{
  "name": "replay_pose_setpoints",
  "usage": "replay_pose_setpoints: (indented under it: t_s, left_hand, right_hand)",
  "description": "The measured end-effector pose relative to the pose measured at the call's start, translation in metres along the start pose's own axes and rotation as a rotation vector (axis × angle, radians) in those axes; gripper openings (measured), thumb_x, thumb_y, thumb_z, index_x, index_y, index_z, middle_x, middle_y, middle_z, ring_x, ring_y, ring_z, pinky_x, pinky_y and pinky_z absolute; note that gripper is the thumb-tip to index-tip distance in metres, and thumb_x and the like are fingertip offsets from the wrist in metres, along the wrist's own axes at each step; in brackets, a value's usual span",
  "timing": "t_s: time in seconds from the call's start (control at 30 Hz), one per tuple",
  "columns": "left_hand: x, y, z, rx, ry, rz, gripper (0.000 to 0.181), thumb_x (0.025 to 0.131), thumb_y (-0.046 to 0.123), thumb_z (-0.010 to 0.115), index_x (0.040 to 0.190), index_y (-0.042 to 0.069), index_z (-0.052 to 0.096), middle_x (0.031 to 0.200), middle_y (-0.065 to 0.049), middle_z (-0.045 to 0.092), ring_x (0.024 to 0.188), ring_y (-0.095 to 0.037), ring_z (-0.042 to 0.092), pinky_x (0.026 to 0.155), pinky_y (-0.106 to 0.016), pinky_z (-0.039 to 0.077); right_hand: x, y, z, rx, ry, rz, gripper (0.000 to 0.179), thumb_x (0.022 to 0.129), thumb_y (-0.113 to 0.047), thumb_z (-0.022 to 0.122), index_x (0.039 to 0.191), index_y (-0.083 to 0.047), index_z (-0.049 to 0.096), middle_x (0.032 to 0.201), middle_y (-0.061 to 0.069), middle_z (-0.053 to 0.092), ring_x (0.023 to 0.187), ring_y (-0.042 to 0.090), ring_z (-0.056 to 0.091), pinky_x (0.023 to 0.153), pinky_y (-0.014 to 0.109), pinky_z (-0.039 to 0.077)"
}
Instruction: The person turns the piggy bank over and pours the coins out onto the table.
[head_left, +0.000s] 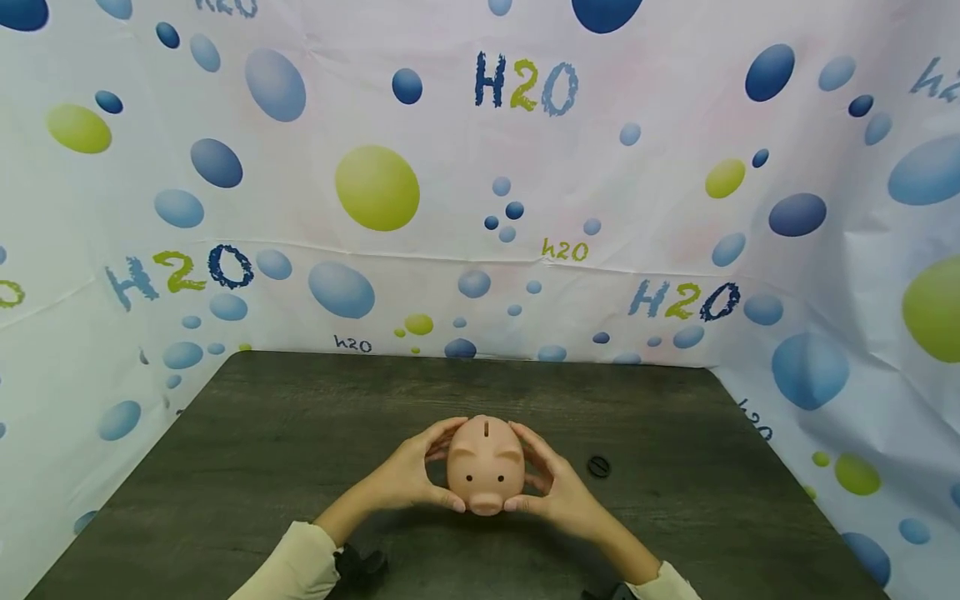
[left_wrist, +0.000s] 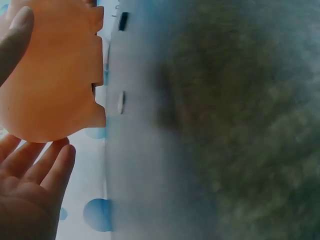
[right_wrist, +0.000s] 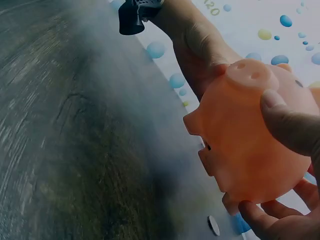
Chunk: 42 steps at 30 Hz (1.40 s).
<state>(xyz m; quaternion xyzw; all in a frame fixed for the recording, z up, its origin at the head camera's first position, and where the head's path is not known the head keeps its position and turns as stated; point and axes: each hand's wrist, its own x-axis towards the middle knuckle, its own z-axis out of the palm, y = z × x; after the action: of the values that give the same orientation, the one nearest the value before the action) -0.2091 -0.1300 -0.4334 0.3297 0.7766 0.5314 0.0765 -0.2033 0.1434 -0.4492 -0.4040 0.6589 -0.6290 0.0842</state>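
Peach piggy bank [head_left: 486, 463] points snout [head_left: 486, 503] and long axis toward the wearer

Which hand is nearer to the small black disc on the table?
Right. In the head view, the right hand holds the piggy bank just left of the small black disc; the left hand holds the piggy bank's opposite side, farther from the disc.

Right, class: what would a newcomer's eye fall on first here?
The rounded pink piggy bank, held between the left hand and right hand, low in the head view. Behind hangs a white, blue-and-green-dotted backdrop. A small, round black disc lies on the dark, wood-grained tabletop, right of the bank.
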Motion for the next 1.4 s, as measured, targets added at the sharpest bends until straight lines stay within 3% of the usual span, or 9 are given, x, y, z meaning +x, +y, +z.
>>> replay_pose_setpoints:
  t_s: [0.07, 0.33, 0.5, 0.67, 0.9, 1.03, 1.17, 1.4]
  left_hand:
    - [-0.001, -0.005, 0.003, -0.021, -0.002, -0.016, 0.101, 0.072, 0.019, 0.086, 0.151, 0.007, 0.024, 0.148, -0.015, 0.038, 0.133, -0.032, 0.042, 0.105, -0.031, 0.043]
    - [0.0, -0.003, 0.005, -0.068, -0.012, -0.019, 0.1, 0.075, 0.018, 0.084, 0.152, 0.005, 0.023, 0.15, -0.015, 0.035, 0.135, -0.033, 0.04, 0.107, -0.031, 0.041]
    - [0.002, 0.0, 0.003, -0.089, -0.019, -0.027, 0.092, 0.081, 0.023, 0.079, 0.152, 0.007, 0.024, 0.152, -0.015, 0.032, 0.135, -0.033, 0.04, 0.108, -0.037, 0.041]
    - [0.004, 0.002, 0.003, -0.178, -0.027, -0.113, 0.083, 0.088, 0.028, 0.072, 0.151, 0.004, 0.024, 0.151, -0.02, 0.033, 0.133, -0.035, 0.042, 0.104, -0.038, 0.045]
    - [0.004, 0.005, 0.01, -0.28, 0.0, -0.305, 0.076, 0.095, 0.034, 0.062, 0.147, -0.007, 0.026, 0.143, -0.028, 0.041, 0.127, -0.036, 0.049, 0.095, -0.039, 0.052]
    - [0.005, 0.008, 0.015, -0.334, 0.019, -0.393, 0.076, 0.096, 0.037, 0.059, 0.146, -0.009, 0.026, 0.14, -0.027, 0.044, 0.12, -0.033, 0.055, 0.09, -0.041, 0.054]
    - [0.008, 0.009, 0.018, -0.352, 0.024, -0.441, 0.075, 0.097, 0.043, 0.055, 0.145, -0.01, 0.029, 0.136, -0.024, 0.048, 0.109, -0.029, 0.061, 0.087, -0.041, 0.055]
    - [0.013, 0.011, 0.019, -0.355, 0.028, -0.467, 0.075, 0.097, 0.048, 0.053, 0.142, -0.008, 0.036, 0.127, -0.018, 0.056, 0.099, -0.025, 0.066, 0.083, -0.039, 0.057]
  right_hand:
    - [-0.002, 0.004, 0.0, 0.011, 0.003, 0.034, 0.089, 0.086, 0.002, 0.068, 0.154, -0.002, 0.011, 0.157, 0.024, 0.004, 0.137, 0.004, 0.034, 0.102, 0.035, 0.047]
    - [-0.004, 0.001, -0.001, 0.045, 0.019, 0.062, 0.089, 0.086, 0.002, 0.069, 0.154, -0.003, 0.011, 0.158, 0.024, 0.004, 0.136, 0.004, 0.035, 0.101, 0.035, 0.047]
    - [-0.005, -0.006, -0.003, 0.082, 0.055, 0.145, 0.084, 0.088, -0.002, 0.068, 0.154, -0.007, 0.016, 0.156, 0.023, 0.013, 0.133, 0.022, 0.043, 0.098, 0.039, 0.05]
    - [-0.003, -0.012, -0.005, 0.089, 0.088, 0.298, 0.075, 0.095, -0.015, 0.062, 0.153, -0.006, 0.017, 0.155, 0.023, 0.018, 0.131, 0.042, 0.041, 0.097, 0.042, 0.05]
    - [0.002, -0.013, -0.003, 0.266, 0.073, 0.498, 0.068, 0.099, -0.023, 0.055, 0.15, 0.004, 0.019, 0.151, 0.027, 0.022, 0.126, 0.034, 0.048, 0.098, 0.049, 0.048]
    - [0.004, -0.015, -0.004, 0.354, 0.063, 0.57, 0.066, 0.1, -0.025, 0.054, 0.149, 0.005, 0.022, 0.143, 0.022, 0.039, 0.119, 0.028, 0.054, 0.099, 0.049, 0.047]
    - [0.006, -0.019, -0.006, 0.423, 0.073, 0.653, 0.073, 0.099, -0.033, 0.054, 0.148, 0.009, 0.02, 0.13, 0.018, 0.053, 0.107, 0.026, 0.062, 0.098, 0.046, 0.049]
    - [0.008, -0.023, -0.007, 0.414, 0.066, 0.689, 0.077, 0.099, -0.039, 0.052, 0.148, 0.01, 0.017, 0.132, 0.021, 0.051, 0.11, 0.027, 0.06, 0.099, 0.045, 0.048]
